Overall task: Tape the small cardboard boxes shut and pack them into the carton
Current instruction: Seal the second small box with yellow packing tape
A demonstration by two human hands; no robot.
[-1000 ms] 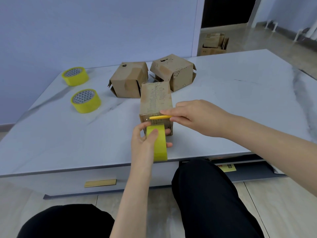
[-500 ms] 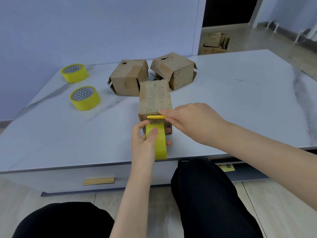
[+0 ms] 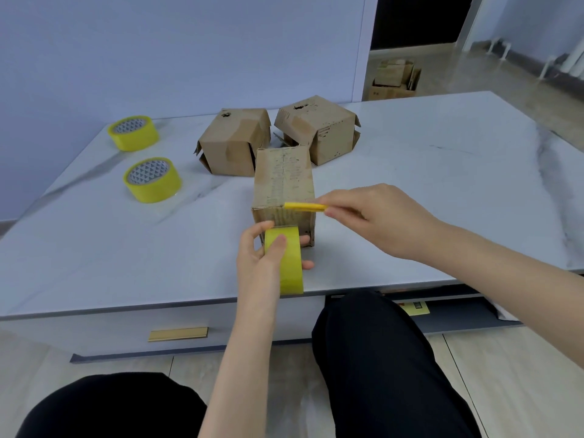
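Note:
A small cardboard box (image 3: 283, 178) stands near the table's front edge. My left hand (image 3: 257, 263) grips a yellow tape roll (image 3: 286, 263) upright against the box's near face, thumb on the tape. My right hand (image 3: 376, 216) pinches a thin yellow cutter (image 3: 305, 206) level with the box's top front edge, at its right corner. Two more small cardboard boxes, one (image 3: 234, 142) to the left and one (image 3: 317, 128) to the right, sit behind it with loose flaps.
Two spare yellow tape rolls lie at the left of the white marble table (image 3: 426, 172), one (image 3: 152, 179) nearer and one (image 3: 133, 133) by the wall. A carton (image 3: 393, 80) with cardboard in it stands on the floor beyond the table. My knees are under the front edge.
My right hand has drawn the yellow cutter to the right along the box's top front edge. My left hand keeps the tape roll against the box's near face.

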